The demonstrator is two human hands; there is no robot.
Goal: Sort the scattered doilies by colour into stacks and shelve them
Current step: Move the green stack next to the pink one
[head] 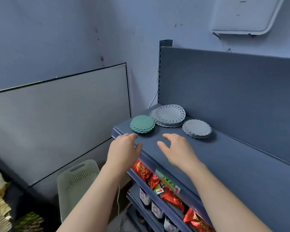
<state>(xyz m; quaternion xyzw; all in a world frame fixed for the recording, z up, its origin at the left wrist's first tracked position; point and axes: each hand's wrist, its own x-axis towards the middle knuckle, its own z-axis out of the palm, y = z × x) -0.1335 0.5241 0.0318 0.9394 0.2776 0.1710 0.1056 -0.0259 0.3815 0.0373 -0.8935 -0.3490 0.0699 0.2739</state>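
Both hands, left [123, 148] and right [176, 149], open and empty near green stack [142, 124]; doilies judged light, floppy, best lifted by stack edges.

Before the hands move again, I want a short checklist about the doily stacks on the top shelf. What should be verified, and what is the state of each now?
1. Left hand empty: ok.
2. Right hand empty: ok.
3. Green stack one colour only: ok.
4. Large white lace stack squared up: not ok, layers fan out.
5. Small white stack fully on the top shelf: ok.
6. All doilies collected: cannot tell.
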